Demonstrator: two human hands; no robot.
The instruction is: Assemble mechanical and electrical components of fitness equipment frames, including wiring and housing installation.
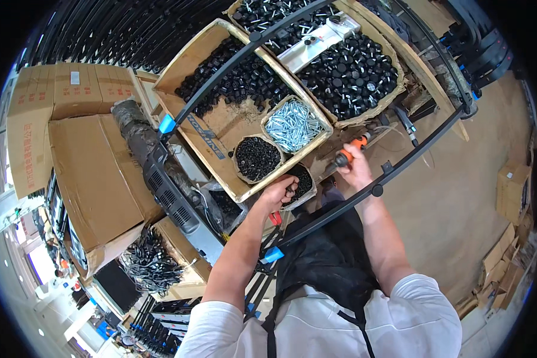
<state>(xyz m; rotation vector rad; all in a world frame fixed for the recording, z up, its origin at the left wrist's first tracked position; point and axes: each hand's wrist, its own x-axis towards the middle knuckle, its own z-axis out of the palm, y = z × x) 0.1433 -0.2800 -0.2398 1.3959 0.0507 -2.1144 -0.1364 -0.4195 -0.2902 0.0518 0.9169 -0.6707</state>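
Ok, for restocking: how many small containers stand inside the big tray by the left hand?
2: one of black parts, at the near corner; one of silver screws, to its right. None seems hidden.

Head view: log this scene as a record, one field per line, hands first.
Left hand: fingers curled beside loose small black parts; whether it holds any is unclear
Right hand: gripping an orange-and-black power tool
Large box: holds black cylindrical pieces, silver fasteners and tiny black pieces, the last two in separate groups
Right of the large box: black round-headed pieces, some showing metal shanks
Frame: black tubular bars
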